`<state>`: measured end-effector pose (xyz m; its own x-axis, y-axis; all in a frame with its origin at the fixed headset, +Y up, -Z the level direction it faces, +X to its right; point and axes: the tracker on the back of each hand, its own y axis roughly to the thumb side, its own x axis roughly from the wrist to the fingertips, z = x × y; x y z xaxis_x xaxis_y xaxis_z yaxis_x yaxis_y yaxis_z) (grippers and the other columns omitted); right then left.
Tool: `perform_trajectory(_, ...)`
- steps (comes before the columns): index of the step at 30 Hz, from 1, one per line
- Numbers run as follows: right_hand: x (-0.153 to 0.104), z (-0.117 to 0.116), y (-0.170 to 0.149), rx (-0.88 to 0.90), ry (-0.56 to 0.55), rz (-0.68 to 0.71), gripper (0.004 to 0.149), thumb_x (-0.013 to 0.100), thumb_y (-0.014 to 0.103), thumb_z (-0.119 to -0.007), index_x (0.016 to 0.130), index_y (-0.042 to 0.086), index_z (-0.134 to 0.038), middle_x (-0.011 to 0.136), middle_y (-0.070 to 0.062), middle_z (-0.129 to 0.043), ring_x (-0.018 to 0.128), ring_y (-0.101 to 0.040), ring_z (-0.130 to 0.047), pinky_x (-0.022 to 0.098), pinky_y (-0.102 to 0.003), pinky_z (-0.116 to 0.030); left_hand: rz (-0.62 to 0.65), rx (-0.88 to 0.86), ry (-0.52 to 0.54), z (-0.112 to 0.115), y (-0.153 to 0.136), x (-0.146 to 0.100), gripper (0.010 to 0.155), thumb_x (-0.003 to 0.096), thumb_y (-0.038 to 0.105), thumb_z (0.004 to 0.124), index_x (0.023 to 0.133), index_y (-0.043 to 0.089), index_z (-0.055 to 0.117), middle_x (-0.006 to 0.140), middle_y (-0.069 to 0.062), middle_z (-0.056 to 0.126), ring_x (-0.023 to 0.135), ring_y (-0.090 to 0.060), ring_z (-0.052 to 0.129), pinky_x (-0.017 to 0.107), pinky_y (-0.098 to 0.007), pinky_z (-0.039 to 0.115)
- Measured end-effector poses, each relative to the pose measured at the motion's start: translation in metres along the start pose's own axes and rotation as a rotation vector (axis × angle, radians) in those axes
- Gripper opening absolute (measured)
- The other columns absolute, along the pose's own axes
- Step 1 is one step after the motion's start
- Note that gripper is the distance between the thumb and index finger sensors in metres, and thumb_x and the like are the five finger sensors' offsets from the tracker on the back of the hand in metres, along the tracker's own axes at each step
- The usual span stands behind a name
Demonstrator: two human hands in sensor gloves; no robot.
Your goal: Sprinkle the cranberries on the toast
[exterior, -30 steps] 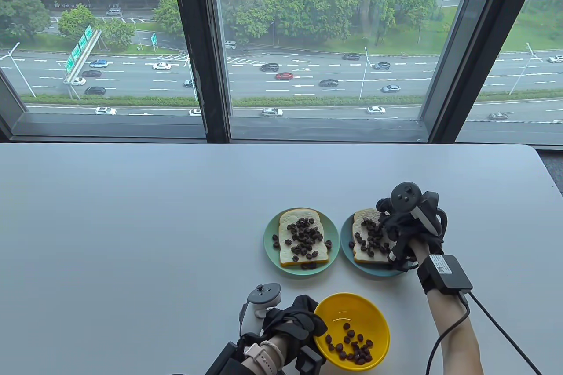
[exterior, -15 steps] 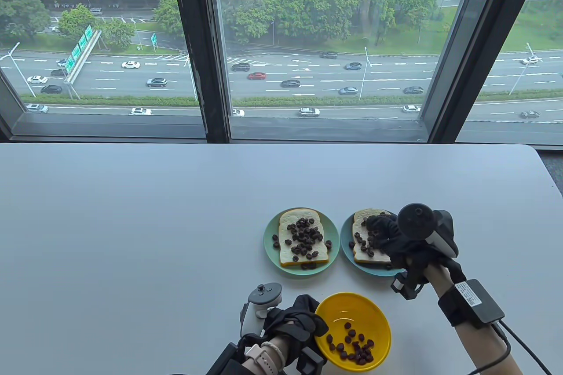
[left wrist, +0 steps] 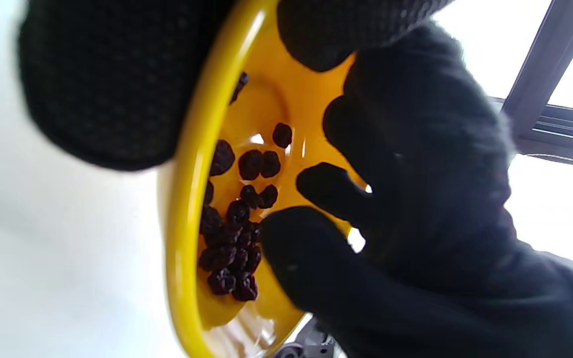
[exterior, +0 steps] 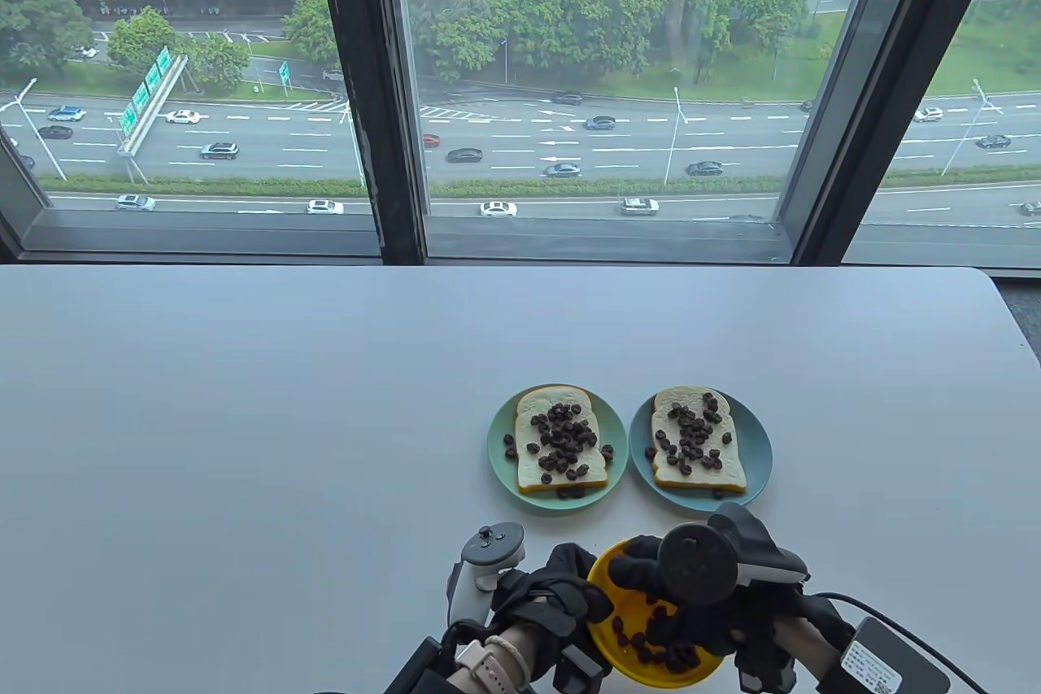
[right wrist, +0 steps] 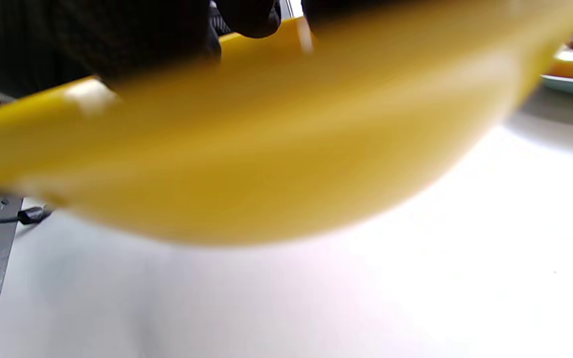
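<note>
While the left hand [exterior: 545, 596] grips the tilted yellow bowl [left wrist: 187, 209] by its rim, the right hand [exterior: 691, 604] curls loosely over the cranberries [left wrist: 234, 233]; pinch few, lift cleanly toward the toast [exterior: 698, 442].

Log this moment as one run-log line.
left hand holds yellow bowl | right hand reaching into cranberries | both toasts topped

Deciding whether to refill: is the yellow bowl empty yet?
Not empty. Cranberries lie clustered in the yellow bowl, covering only part of its floor; the right hand reaches into it.
</note>
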<state>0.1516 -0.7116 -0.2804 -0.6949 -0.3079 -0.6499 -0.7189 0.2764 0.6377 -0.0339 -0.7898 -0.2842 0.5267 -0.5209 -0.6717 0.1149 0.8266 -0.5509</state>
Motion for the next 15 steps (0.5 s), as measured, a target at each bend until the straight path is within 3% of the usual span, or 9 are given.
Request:
perform_trajectory(2,0.001,-0.009,0.004,-0.062,0.028,0.006,0.080,0.032,0.046,-0.080,0.099,0.029,-0.038,0.101,-0.017,-0.039,0.088,-0.042,-0.056,0.059,-0.035,-0.073,-0.006,-0.023,0.012,0.000,0.000,-0.001,0.055,0.0422,0.017,0.076,0.087,0.023,0.045,0.073,-0.021,0.058,0.043,-0.040,0.072,0.017,-0.041,0.095)
perform_trajectory(6,0.005,-0.027,0.014,-0.248,-0.033,-0.001,0.073,0.032,0.040,-0.077,0.096,0.034,-0.042,0.101,-0.010,-0.041,0.087,-0.037,-0.056,0.058,-0.031,-0.073,-0.004,0.014,0.018,0.001,-0.001,0.000,0.055,0.0417,0.015,0.076,0.086,0.022,0.045,0.072,-0.022,0.056,0.042,-0.041,0.071,0.017,-0.042,0.095)
perform_trajectory(9,0.006,-0.033,0.024,-0.346,-0.142,-0.025,0.061,0.032,0.031,-0.078,0.088,0.033,-0.054,0.092,-0.003,-0.058,0.077,-0.029,-0.074,0.045,-0.022,-0.086,-0.024,0.014,0.014,0.002,-0.005,0.000,0.055,0.0416,0.014,0.076,0.086,0.022,0.045,0.072,-0.022,0.056,0.042,-0.042,0.071,0.017,-0.043,0.095)
perform_trajectory(13,0.004,-0.033,0.031,-0.433,-0.234,-0.029,0.039,0.030,0.027,-0.082,0.067,0.037,-0.073,0.074,0.001,-0.078,0.054,-0.018,-0.094,0.028,-0.013,-0.095,-0.010,0.061,0.011,0.005,-0.002,-0.001,0.055,0.0414,0.014,0.076,0.086,0.021,0.046,0.072,-0.022,0.056,0.042,-0.042,0.070,0.016,-0.043,0.094)
perform_trajectory(15,0.003,-0.033,0.029,-0.399,-0.201,-0.025,0.036,0.029,0.026,-0.084,0.062,0.036,-0.076,0.072,0.001,-0.079,0.052,-0.019,-0.095,0.026,-0.013,-0.096,-0.020,0.059,0.007,0.007,-0.004,-0.001,0.055,0.0414,0.015,0.076,0.086,0.021,0.046,0.071,-0.022,0.057,0.042,-0.041,0.071,0.016,-0.042,0.095)
